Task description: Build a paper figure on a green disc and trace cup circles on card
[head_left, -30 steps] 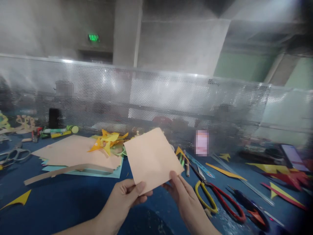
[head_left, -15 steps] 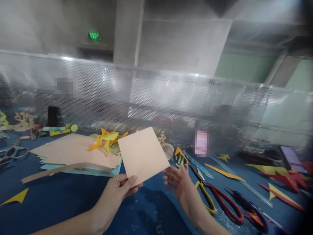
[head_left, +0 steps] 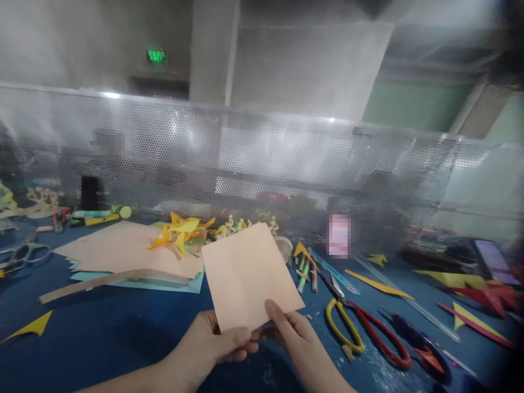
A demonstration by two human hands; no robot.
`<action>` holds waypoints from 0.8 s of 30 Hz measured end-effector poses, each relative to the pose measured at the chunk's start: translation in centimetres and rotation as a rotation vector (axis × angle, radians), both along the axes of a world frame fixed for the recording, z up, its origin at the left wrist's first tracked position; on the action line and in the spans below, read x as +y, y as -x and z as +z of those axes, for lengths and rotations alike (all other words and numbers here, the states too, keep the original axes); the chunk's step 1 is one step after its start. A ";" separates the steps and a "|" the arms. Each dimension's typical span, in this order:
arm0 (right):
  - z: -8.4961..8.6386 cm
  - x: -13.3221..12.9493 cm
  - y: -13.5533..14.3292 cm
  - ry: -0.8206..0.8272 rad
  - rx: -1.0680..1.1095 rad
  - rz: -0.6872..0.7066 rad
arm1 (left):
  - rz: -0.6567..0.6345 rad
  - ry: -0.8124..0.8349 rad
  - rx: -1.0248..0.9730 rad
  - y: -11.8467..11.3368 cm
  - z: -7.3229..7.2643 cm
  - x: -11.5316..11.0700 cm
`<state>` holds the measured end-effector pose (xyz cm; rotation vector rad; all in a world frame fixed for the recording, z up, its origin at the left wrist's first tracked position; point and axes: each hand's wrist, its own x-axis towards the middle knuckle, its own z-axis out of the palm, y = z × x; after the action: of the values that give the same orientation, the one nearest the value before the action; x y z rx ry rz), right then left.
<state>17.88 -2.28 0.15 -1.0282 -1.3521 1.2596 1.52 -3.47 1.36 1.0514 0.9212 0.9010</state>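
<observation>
A square sheet of peach-coloured paper [head_left: 249,273] is held up over the blue table, tilted, with a faint vertical crease left of its middle. My left hand [head_left: 223,338] grips its lower left edge, thumb in front and fingers behind. At the lower right edge, my right hand [head_left: 292,330] pinches the same sheet, its thumb lying on the front face. The fingers behind the paper are partly hidden. To the right of my hands lie scissors [head_left: 360,322] with one yellow and one red handle.
Stacked peach and blue paper [head_left: 131,248] lies left, with yellow paper scraps [head_left: 182,229] on top. Grey scissors [head_left: 27,254] are far left. A glue gun [head_left: 421,344], a clear ruler [head_left: 434,319] and red and yellow scraps lie right. A perforated metal screen [head_left: 262,158] stands behind.
My right hand has moved left and taken hold of the sheet's lower right edge, where it was apart before. The sheet has come slightly lower and to the right.
</observation>
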 end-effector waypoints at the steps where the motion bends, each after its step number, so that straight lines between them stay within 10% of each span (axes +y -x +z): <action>1: -0.1 0.0 0.0 -0.003 -0.009 -0.005 | 0.007 0.007 0.004 0.0 0.0 0.0; 19: 0.8 2.2 -2.3 0.003 0.363 -0.385 | 0.193 0.001 -0.078 1.4 -1.0 2.3; 24: 0.0 2.1 -2.7 0.084 0.114 -0.020 | 0.031 0.136 -0.348 2.5 0.4 3.2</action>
<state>20.61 -0.13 0.13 -1.0089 -1.2085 1.3491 -0.99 -0.31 1.80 0.7357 0.6971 0.9953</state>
